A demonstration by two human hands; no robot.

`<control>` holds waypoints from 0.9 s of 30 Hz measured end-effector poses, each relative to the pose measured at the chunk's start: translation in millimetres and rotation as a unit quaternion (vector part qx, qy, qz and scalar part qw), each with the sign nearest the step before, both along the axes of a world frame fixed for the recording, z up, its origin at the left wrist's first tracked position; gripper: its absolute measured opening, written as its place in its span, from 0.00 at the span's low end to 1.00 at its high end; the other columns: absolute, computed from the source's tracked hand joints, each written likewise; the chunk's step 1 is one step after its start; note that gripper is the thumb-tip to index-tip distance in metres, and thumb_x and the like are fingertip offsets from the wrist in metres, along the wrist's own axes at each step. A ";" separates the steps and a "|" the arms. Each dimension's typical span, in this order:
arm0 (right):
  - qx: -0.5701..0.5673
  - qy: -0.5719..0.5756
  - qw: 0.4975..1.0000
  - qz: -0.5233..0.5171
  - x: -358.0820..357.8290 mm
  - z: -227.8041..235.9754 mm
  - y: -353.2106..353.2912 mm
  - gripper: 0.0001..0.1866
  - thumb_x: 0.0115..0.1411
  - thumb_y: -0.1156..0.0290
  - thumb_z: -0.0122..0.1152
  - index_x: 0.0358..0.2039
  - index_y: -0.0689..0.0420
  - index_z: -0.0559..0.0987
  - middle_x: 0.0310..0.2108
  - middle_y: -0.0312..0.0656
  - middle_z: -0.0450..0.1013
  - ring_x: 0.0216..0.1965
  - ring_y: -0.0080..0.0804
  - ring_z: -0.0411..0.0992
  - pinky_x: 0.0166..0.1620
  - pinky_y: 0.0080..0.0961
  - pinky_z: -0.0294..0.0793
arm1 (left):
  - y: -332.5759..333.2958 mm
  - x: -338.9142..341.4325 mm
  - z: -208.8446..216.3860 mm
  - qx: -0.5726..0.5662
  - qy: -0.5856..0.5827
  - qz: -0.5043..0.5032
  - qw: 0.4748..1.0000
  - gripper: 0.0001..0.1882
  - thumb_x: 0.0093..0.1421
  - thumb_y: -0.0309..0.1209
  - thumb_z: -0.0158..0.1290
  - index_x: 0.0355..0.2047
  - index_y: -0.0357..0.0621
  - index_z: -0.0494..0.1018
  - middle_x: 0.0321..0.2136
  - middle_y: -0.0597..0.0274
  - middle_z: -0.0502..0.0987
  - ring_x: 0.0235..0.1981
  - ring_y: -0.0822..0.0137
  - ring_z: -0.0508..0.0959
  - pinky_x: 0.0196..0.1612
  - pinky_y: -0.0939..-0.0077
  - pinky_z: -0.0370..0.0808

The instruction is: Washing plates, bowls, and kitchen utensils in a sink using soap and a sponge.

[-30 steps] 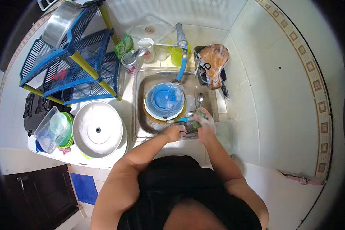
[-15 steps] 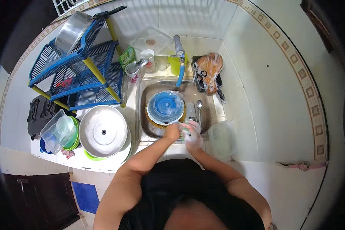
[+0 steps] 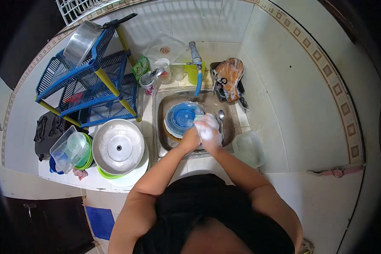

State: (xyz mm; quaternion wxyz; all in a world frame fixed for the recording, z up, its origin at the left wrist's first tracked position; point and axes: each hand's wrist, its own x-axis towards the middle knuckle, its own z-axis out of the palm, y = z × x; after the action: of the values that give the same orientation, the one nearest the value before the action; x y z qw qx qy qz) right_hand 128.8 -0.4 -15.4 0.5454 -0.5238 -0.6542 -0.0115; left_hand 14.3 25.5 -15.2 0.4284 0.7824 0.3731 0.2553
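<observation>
Seen from above, a person in a black top stands at a steel sink [image 3: 165, 122] set into a white tiled bench [image 3: 258, 122] in the corner of a tiled room. Both forearms reach forward over the basin. The left hand [image 3: 190, 139] and the right hand [image 3: 211, 134] meet over the right part of the sink, pressed close together and coated in white suds; they are closed around something pale and foamy, but the lather hides what it is. Just beside them on the left, a blue round lid [image 3: 183, 117] lies on top of a stack of dishes inside the basin, touching or nearly touching the soapy fingers. A metal spoon [image 3: 221, 120] rests in the sink at the right edge of the hands. A blue-spouted tap [image 3: 197, 70] stands behind the basin, with a green cup [image 3: 193, 76] beside it and a wooden cutting board [image 3: 229, 76] leaning to its right. A clear plastic container [image 3: 247, 148] sits on the bench just right of the sink. To the left, a large metal pot lid [image 3: 118, 147] covers a stack of plates, near a clear tub [image 3: 67, 148] holding a cup over green bowls. A blue and yellow dish rack [image 3: 89, 80] stands behind them, carrying a steel pot [image 3: 81, 42] on its top tier.
</observation>
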 end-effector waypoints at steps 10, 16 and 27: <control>-0.291 0.743 0.582 0.159 31.6 9.9 16.4 0.12 0.54 0.60 0.58 0.33 0.52 0.72 0.22 0.37 0.70 0.24 0.31 0.70 0.25 0.29 0.71 | -11.8 11.9 3.3 -0.195 -0.135 -0.048 0.970 0.17 0.63 0.39 0.40 0.25 0.38 0.68 0.14 0.65 0.65 0.15 0.73 0.64 0.18 0.78 0.60; -0.304 0.605 0.735 -0.016 31.1 6.1 17.4 0.10 0.56 0.65 0.55 0.28 0.58 0.71 0.25 0.39 0.69 0.22 0.27 0.69 0.25 0.25 0.70 | -18.9 11.7 -16.9 -0.310 -0.124 -0.035 0.942 0.18 0.63 0.43 0.41 0.23 0.44 0.67 0.14 0.71 0.61 0.15 0.77 0.60 0.18 0.83 0.56; -0.310 0.215 0.925 -0.045 45.8 -26.7 29.9 0.15 0.58 0.56 0.51 0.34 0.56 0.71 0.27 0.38 0.67 0.28 0.27 0.66 0.32 0.27 0.65 | 1.9 17.0 -11.0 -0.456 -0.158 -0.006 0.876 0.14 0.63 0.43 0.38 0.26 0.50 0.65 0.14 0.73 0.59 0.11 0.78 0.56 0.13 0.84 0.52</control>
State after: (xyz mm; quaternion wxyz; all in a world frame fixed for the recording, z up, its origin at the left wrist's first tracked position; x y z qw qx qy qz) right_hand 174.6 29.5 -42.1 0.4824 -0.6854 -0.4682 0.2798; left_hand 31.2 27.4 -26.3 0.7920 0.4521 0.3713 0.1745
